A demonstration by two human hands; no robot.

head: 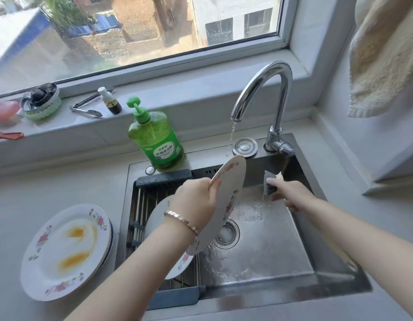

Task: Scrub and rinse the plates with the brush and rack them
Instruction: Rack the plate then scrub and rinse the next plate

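Both forearms are stretched from the near edge toward the sink [282,246]. Left of the sink, a stack of dirty plates [66,251] is set on the counter [15,193], the top one smeared with orange. Across the sink's left part a roll-up rack [140,205] is spread, and a racked plate [154,218] is laid flat on it. Over the sink's drain, the left hand [196,205] is closed on the rim of the held plate [231,181], with the thumb pressed to the edge. This plate is kept on edge and tilted, its upper rim under the water. Over the sink's far right part, the right hand [293,193] is wrapped round a grey brush [270,185], palm down, apart from the held plate. At the sink's far rim a green dish-soap bottle [157,140] is stood beside the chrome faucet [265,89], from which a thin stream is run.
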